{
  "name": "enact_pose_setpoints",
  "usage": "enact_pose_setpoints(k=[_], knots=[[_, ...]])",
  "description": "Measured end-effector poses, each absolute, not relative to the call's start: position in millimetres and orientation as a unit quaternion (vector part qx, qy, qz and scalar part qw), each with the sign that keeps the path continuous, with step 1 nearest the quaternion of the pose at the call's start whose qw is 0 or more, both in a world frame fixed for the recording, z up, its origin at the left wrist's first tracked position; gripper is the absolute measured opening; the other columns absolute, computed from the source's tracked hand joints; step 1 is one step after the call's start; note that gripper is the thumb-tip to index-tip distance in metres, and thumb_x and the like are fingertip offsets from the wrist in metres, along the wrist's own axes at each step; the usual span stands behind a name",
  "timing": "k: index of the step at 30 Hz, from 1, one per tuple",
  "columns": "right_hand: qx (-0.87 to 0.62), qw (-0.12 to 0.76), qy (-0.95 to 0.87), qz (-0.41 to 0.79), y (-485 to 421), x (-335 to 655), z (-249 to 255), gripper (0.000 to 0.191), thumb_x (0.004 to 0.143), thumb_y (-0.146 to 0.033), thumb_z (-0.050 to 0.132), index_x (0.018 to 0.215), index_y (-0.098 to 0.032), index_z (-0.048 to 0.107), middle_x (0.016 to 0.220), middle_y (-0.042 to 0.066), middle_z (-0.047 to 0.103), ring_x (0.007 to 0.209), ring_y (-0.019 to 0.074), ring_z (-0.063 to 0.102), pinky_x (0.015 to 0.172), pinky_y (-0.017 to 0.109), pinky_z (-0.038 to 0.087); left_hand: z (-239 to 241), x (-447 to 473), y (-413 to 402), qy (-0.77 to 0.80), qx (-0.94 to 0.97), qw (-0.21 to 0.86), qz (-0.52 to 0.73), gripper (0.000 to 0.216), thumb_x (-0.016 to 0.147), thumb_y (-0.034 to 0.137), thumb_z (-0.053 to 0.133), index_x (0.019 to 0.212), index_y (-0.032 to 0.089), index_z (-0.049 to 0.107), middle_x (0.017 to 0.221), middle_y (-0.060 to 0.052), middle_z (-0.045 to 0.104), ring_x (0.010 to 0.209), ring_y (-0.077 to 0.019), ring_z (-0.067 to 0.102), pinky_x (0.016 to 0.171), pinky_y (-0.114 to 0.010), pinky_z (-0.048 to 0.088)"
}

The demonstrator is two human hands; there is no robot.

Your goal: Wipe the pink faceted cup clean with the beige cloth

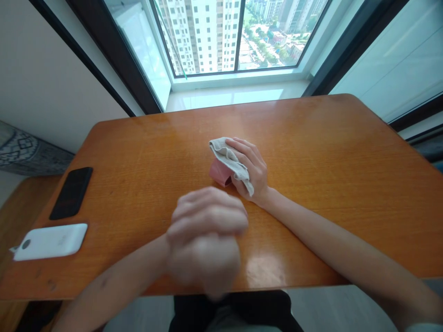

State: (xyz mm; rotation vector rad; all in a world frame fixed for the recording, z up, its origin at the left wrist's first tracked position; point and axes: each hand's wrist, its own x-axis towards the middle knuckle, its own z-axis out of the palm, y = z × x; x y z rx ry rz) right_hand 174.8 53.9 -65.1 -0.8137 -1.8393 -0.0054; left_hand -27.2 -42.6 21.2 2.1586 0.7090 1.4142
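Note:
My right hand [252,168] is closed around a folded white cloth [228,154] near the middle of the wooden table [145,161]. Under the cloth and beside the thumb is a small pink item [220,172] with a dark, open-looking end. Its kind I cannot make out, since the cloth and hand cover part of it. My left hand [207,240] is raised in front of the table's near edge, closer to the camera. Motion blurs it, but its fingers look curled in a fist, and nothing shows in them.
A black phone [71,192] lies at the table's left side. Nearer to me is a white oblong device [51,242] with a round dark spot. Behind the table stands a window [238,41] with a white sill. The table's front edge runs just before my lap.

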Motion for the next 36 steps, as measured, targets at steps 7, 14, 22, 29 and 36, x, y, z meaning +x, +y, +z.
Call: enact_pose_setpoints(k=[7,14,22,29,36], knots=[[-0.357,0.541,-0.761,0.023,53,175,-65,0.052,0.11,-0.054,0.042,0.154,-0.031,0.058,0.157,0.01,0.064,0.148,0.0343,0.059,0.124,0.061,0.048,-77,4,40,0.37,0.731,0.27,0.505,0.052,0.114,0.047,0.045,0.159,0.027,0.03,0.166,-0.017,0.042,0.154,-0.0292,0.046,0.125,-0.053,0.045],[-0.352,0.541,-0.764,0.014,53,176,-64,0.052,0.109,-0.055,0.048,0.153,-0.029,0.06,0.156,0.013,0.064,0.148,0.0352,0.059,0.123,0.061,0.049,-73,-23,55,0.343,0.782,0.307,0.422,0.078,0.099,0.052,0.076,0.162,0.026,0.038,0.158,-0.015,0.058,0.143,-0.0323,0.061,0.122,-0.05,0.05],[-0.425,0.599,-0.665,0.135,61,169,-70,0.042,0.113,-0.049,0.045,0.141,-0.03,0.069,0.141,0.008,0.075,0.132,0.0277,0.071,0.116,0.05,0.058,-71,-28,60,0.33,0.768,0.299,0.461,0.075,0.093,0.049,0.084,0.154,0.02,0.05,0.148,-0.016,0.067,0.13,-0.0307,0.07,0.111,-0.044,0.059],[-0.365,0.544,-0.754,0.042,53,171,-66,0.05,0.109,-0.056,0.05,0.15,-0.031,0.063,0.155,0.01,0.066,0.148,0.0353,0.059,0.124,0.061,0.049,-74,-30,60,0.317,0.76,0.316,0.472,0.069,0.093,0.05,0.083,0.149,0.024,0.052,0.138,-0.012,0.071,0.12,-0.028,0.073,0.106,-0.043,0.06],[-0.416,0.59,-0.683,0.111,59,169,-70,0.042,0.113,-0.047,0.044,0.145,-0.032,0.067,0.143,0.008,0.074,0.134,0.0284,0.07,0.116,0.052,0.057,-70,-27,58,0.327,0.754,0.319,0.471,0.071,0.094,0.047,0.083,0.152,0.02,0.051,0.145,-0.016,0.068,0.128,-0.0298,0.07,0.111,-0.045,0.058]])
